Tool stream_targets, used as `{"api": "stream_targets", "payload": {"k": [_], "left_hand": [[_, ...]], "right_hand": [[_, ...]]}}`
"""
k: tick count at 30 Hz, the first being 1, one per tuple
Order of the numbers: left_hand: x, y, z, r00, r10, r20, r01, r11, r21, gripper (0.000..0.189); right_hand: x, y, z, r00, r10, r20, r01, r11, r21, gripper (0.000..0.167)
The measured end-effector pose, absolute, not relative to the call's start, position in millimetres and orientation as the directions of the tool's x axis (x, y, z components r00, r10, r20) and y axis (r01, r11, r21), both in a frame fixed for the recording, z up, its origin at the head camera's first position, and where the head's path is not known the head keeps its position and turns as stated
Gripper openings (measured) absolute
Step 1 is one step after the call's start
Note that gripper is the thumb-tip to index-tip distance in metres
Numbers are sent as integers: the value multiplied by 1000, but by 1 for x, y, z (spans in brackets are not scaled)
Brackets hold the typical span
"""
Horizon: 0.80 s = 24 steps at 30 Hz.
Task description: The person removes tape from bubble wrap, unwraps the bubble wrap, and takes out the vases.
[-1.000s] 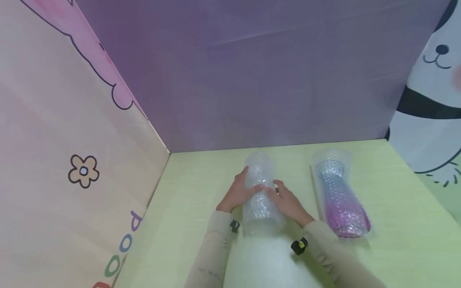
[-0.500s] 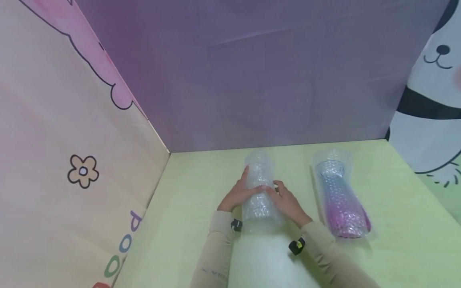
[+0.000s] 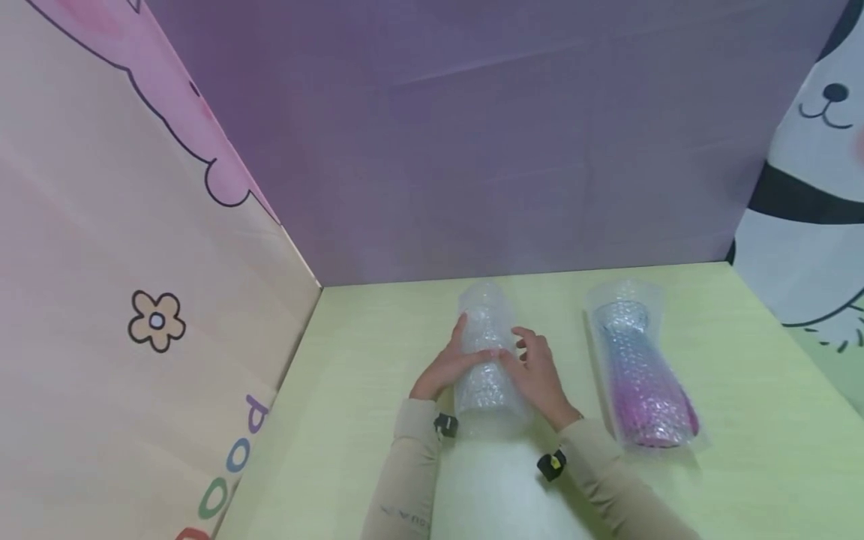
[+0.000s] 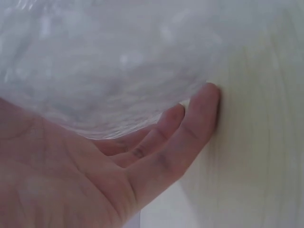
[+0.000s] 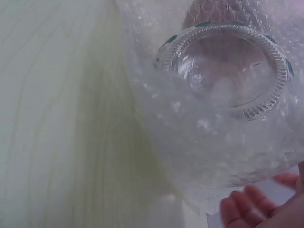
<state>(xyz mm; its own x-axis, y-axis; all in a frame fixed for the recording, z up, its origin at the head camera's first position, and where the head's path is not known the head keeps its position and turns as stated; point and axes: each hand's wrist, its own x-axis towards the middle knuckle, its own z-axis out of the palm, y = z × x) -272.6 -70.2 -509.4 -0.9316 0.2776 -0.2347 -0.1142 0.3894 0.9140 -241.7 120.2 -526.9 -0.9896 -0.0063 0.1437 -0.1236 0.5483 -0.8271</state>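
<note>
On table (image 3: 358,367) | left grip (image 3: 445,366) curled round clear bundle (image 3: 487,388) | right grip (image 3: 538,376) loose, touching | pink bundle (image 3: 646,394) rightward

1. Two hands: one left hand (image 3: 451,366) and one right hand (image 3: 540,381).
2. Two sleeves: one left sleeve (image 3: 403,472) and one right sleeve (image 3: 610,476).
3. Two small wrist cameras: one left camera (image 3: 446,425) and one right camera (image 3: 552,465).
4. Two bubble-wrapped bundles: one clear bundle (image 3: 487,388) and one blue-to-pink bundle (image 3: 641,382).
5. One round glass end (image 5: 225,71), seen through the wrap in the right wrist view.
6. One surface (image 3: 351,427).
7. One purple wall (image 3: 459,150).
8. One drawn flower (image 3: 157,321), with five petals.
9. One drawn black-and-white animal (image 3: 803,255), partly cut off.
10. Four printed letters: one purple letter (image 3: 260,406), one blue letter (image 3: 229,456), one green letter (image 3: 202,504) and one red letter (image 3: 193,534), the last cut off.
</note>
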Motion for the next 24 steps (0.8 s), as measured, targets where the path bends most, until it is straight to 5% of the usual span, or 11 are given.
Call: {"api": "stream_targets", "payload": {"k": [8,24], "left_hand": [[-273,-69,-511,-936,271,-224,-106,391,914,114],[-271,-70,-511,-933,274,-233,-122,367,922,113]], "right_hand": [[-248,122,-523,-907,-117,404,-400,536,-743,45],[-254,125,-516,-940,-187,284,-333,672,-662,40]]}}
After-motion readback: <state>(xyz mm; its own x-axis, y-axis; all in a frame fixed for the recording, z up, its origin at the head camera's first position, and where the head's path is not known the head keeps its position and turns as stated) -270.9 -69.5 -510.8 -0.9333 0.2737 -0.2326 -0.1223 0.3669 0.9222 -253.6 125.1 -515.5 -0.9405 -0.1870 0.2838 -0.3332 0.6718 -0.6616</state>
